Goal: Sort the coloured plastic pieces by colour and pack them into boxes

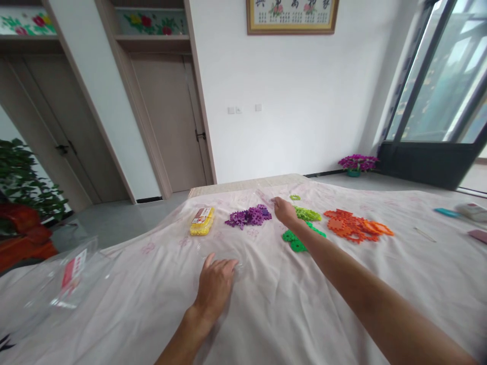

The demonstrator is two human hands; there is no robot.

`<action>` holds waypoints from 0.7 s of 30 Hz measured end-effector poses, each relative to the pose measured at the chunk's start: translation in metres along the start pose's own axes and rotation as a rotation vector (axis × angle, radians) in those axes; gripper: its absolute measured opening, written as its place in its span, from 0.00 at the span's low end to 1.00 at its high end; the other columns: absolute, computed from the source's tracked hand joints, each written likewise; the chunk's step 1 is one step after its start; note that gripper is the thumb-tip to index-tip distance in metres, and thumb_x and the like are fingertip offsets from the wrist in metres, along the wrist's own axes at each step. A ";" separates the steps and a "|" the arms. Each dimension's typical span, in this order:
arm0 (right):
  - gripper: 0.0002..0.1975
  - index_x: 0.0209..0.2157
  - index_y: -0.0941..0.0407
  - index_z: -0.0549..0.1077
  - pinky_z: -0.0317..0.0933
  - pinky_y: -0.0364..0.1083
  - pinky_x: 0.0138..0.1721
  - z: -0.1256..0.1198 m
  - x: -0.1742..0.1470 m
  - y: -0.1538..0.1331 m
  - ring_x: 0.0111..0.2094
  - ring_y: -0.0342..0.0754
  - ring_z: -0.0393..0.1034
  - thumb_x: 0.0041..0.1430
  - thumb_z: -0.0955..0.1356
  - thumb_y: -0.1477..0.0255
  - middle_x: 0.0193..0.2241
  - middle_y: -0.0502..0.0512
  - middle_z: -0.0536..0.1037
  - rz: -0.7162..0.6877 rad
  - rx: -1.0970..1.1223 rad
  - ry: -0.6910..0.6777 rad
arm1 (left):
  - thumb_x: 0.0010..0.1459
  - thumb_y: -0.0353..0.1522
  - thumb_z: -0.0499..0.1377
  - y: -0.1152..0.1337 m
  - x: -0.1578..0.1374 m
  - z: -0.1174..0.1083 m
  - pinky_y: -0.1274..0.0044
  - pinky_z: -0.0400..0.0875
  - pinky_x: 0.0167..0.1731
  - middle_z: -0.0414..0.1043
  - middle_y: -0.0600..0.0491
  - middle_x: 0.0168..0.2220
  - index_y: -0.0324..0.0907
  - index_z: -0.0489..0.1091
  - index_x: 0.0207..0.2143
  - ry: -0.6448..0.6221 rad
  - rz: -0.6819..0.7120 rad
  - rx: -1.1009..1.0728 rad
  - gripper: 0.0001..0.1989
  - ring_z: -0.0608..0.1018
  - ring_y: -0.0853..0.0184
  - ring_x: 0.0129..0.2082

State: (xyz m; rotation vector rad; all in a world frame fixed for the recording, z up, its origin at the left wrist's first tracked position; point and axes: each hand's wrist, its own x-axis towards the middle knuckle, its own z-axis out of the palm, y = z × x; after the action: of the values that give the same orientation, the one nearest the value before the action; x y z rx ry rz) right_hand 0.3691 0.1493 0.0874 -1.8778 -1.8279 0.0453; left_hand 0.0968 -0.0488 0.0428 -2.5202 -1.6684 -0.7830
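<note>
My left hand point(216, 280) rests low over the cloth with its fingers curved on the edge of a clear plastic container point(240, 261), whose outline is faint. Farther out, my right hand point(284, 210) has its fingers closed, pointing left; a faint see-through shape lies by the fingertips, too unclear to name. Just left of that hand is a pile of purple gear-shaped plastic pieces point(249, 216). Lime green pieces point(307, 214) and green gear pieces point(299, 239) lie right of it, partly behind my right forearm. Orange gear pieces point(344, 225) form another pile farther right.
Yellow pieces in a clear labelled pack point(202, 221) sit left of the purple pile. An opened clear bag point(74, 274) lies at the left. One lime piece point(295, 197) is set apart at the back. A blue item point(446, 212) lies at the right.
</note>
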 end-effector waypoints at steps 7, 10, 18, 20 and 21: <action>0.24 0.55 0.51 0.70 0.63 0.46 0.42 0.026 0.052 0.018 0.48 0.54 0.72 0.58 0.60 0.77 0.49 0.59 0.77 0.061 -0.053 -0.049 | 0.62 0.25 0.51 -0.030 -0.002 -0.002 0.57 0.54 0.60 0.77 0.55 0.32 0.46 0.72 0.37 0.049 0.086 0.093 0.12 0.78 0.66 0.35; 0.25 0.56 0.52 0.70 0.63 0.46 0.42 0.036 0.064 0.017 0.48 0.54 0.72 0.58 0.60 0.79 0.48 0.61 0.77 0.063 -0.088 -0.068 | 0.61 0.26 0.53 -0.031 -0.003 0.000 0.56 0.52 0.62 0.75 0.57 0.30 0.46 0.72 0.33 0.097 0.115 0.099 0.09 0.76 0.67 0.32; 0.23 0.55 0.55 0.70 0.63 0.46 0.44 0.056 0.084 0.006 0.47 0.55 0.73 0.59 0.61 0.79 0.47 0.66 0.77 -0.024 -0.183 -0.141 | 0.62 0.29 0.53 -0.032 -0.003 0.007 0.55 0.48 0.64 0.72 0.59 0.26 0.45 0.70 0.30 0.222 0.168 0.123 0.09 0.74 0.70 0.29; 0.21 0.52 0.56 0.72 0.63 0.46 0.44 0.058 0.086 0.005 0.48 0.55 0.73 0.59 0.62 0.80 0.46 0.67 0.77 -0.067 -0.206 -0.175 | 0.62 0.29 0.53 -0.032 -0.002 0.007 0.55 0.47 0.64 0.72 0.59 0.26 0.44 0.69 0.29 0.228 0.169 0.125 0.09 0.74 0.70 0.29; 0.20 0.51 0.56 0.73 0.62 0.46 0.44 0.058 0.087 0.004 0.48 0.55 0.73 0.58 0.62 0.80 0.46 0.66 0.77 -0.094 -0.215 -0.192 | 0.63 0.29 0.53 -0.032 -0.002 0.007 0.55 0.47 0.64 0.72 0.59 0.26 0.44 0.69 0.29 0.232 0.170 0.125 0.10 0.74 0.70 0.29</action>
State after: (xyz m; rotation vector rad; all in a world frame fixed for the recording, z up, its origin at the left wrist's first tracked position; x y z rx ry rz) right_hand 0.3596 0.2507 0.0636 -1.9877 -2.1227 -0.0045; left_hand 0.0709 -0.0349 0.0274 -2.3453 -1.3678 -0.8850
